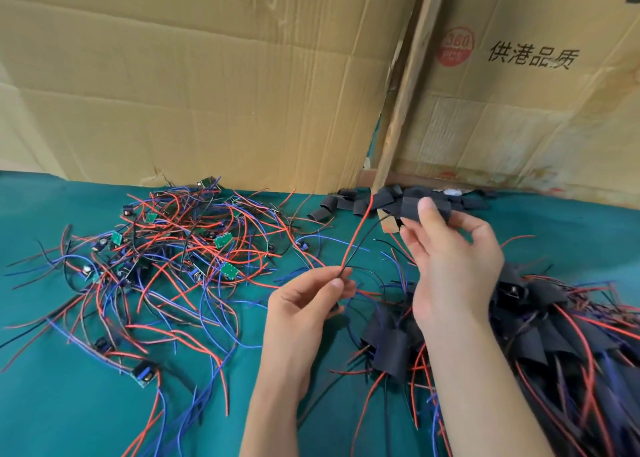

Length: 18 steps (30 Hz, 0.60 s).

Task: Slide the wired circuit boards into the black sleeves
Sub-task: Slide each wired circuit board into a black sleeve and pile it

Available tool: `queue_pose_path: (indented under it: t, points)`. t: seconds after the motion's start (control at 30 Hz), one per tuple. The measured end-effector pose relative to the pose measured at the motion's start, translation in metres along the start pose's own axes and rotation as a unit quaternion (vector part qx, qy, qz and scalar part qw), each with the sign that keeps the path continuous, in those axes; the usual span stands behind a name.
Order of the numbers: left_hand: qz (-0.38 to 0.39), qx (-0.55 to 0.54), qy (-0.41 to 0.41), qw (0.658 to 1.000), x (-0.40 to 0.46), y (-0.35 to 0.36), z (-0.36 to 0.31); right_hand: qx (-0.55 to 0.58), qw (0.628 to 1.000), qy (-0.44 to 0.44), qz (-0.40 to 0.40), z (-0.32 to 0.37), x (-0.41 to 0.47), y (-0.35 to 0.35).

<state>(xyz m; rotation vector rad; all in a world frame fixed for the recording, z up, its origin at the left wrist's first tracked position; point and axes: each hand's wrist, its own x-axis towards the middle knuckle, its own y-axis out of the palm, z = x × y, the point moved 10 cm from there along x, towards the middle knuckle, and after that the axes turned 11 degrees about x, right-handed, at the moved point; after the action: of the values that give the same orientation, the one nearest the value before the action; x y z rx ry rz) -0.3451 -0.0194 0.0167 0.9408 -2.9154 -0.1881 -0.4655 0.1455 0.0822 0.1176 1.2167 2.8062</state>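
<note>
Green cloth (52, 404) covers the counter and serves as the reference surface. At its centre, the left hand (304, 307) pinches a red wire (356, 235) and a black wire (367, 233) together between thumb and fingertips; both wires rise from that pinch toward the far edge of the cloth. The right hand (450, 255), just right of the left, has its grip clamped on a black sleeve (412, 207), thumb on the near face, fingers curled behind. Whether a board sits inside that sleeve cannot be told.

On the left half of the cloth lies a tangled heap of wired circuit boards (180, 248), green boards showing among red, blue and black leads. At the far edge of the cloth, against the cardboard wall (207, 93), lies a loose pile of empty sleeves (349, 202). On the right half of the cloth, partly under the right forearm, rests a pile of sleeved boards (561, 332) with wires trailing out.
</note>
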Motion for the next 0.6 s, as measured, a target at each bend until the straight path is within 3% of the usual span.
queue_pose_path:
  t: [0.6]
  points:
    - [0.018, 0.035, 0.018, 0.999, -0.001, 0.004, -0.004, -0.009, 0.991, 0.13, 0.033, -0.012, 0.009, -0.001]
